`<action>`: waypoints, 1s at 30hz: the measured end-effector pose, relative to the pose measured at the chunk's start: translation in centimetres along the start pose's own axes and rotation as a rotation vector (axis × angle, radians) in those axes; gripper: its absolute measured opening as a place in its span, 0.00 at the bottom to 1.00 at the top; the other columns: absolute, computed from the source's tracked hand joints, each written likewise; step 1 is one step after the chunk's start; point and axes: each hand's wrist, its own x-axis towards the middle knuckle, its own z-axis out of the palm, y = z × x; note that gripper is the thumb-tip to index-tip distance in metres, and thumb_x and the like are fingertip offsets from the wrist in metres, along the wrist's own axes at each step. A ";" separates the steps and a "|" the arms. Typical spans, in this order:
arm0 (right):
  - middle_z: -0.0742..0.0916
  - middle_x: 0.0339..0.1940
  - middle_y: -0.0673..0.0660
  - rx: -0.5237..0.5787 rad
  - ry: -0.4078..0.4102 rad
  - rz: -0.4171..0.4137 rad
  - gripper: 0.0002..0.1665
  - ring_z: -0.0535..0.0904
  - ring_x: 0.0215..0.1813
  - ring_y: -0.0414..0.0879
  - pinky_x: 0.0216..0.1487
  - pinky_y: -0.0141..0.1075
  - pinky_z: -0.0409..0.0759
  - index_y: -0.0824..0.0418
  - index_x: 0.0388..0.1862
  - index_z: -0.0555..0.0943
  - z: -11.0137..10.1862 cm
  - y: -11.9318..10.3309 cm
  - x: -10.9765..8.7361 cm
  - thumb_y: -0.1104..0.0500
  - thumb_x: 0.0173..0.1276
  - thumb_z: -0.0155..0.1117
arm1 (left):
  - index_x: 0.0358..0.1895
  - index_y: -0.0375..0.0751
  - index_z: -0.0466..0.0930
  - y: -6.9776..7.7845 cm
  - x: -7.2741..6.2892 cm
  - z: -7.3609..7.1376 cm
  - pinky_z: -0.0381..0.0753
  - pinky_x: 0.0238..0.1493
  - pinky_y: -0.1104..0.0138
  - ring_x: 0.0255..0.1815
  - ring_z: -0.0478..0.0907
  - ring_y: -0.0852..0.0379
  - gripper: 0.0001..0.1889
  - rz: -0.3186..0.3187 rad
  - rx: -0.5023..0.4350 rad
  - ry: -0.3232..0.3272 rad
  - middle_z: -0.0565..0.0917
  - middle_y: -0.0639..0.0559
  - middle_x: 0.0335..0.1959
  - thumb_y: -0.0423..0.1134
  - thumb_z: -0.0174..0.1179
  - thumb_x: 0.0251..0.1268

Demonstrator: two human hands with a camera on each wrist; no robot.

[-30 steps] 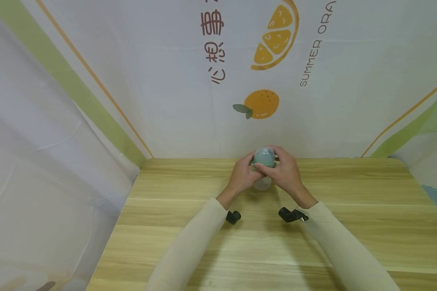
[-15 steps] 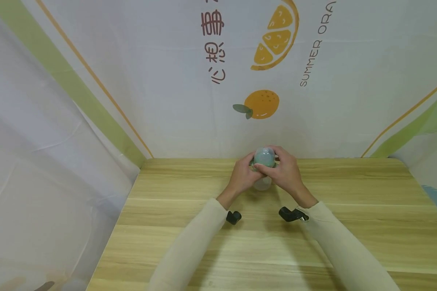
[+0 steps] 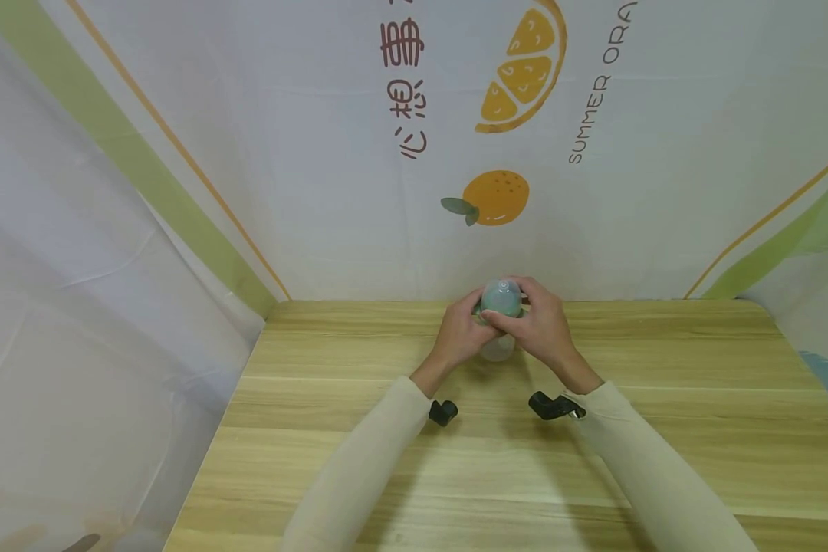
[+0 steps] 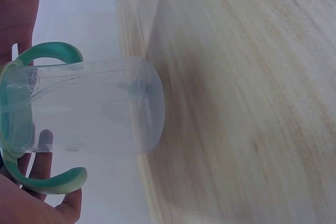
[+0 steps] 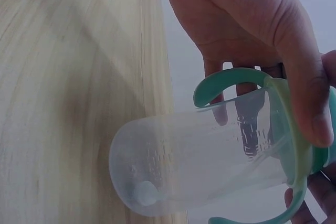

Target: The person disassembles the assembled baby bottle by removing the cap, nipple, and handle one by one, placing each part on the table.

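One clear, rounded plastic bottle (image 4: 94, 108), gripped from both sides

A white cloth backdrop printed with oranges (image 3: 317, 169) is hanging behind a pale wood-grain table (image 3: 386, 483). Cream long sleeves (image 3: 662, 475) are reaching over the table, with black wrist mounts (image 3: 553, 406) jutting inward at the cuffs. The left hand (image 3: 458, 328) is gripping the bottle's upper part from the left, fingers bending round it. The right hand (image 3: 543, 326) is gripping it from the right, its thumb crossing the front; the two hands are touching there, and the left thumb is mostly hidden. Between them, near the table's far edge, the bottle is pointing its base down at the wood; whether it is touching is hard to tell. A translucent domed cap (image 3: 501, 296) is rising above the grip. Curved green handles (image 4: 68, 181) are arching from a pale green collar ring (image 5: 293, 124), fingers reaching past them. A small pale round piece (image 5: 145, 193) is lying inside the base.
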 end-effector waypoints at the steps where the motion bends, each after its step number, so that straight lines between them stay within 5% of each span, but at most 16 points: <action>1: 0.88 0.61 0.66 -0.001 0.000 0.000 0.36 0.85 0.61 0.65 0.55 0.60 0.86 0.67 0.68 0.82 0.0 0.0 0.0 0.55 0.67 0.85 | 0.75 0.33 0.78 0.0 0.0 0.0 0.83 0.66 0.57 0.64 0.85 0.45 0.33 -0.001 0.001 0.001 0.87 0.40 0.65 0.33 0.77 0.68; 30: 0.89 0.59 0.65 0.009 -0.016 0.005 0.34 0.84 0.59 0.62 0.54 0.56 0.83 0.67 0.67 0.82 -0.1 0.1 0.2 0.56 0.66 0.85 | 0.75 0.33 0.78 0.1 0.0 0.1 0.82 0.67 0.57 0.64 0.84 0.46 0.33 -0.025 -0.014 0.009 0.87 0.40 0.65 0.33 0.77 0.69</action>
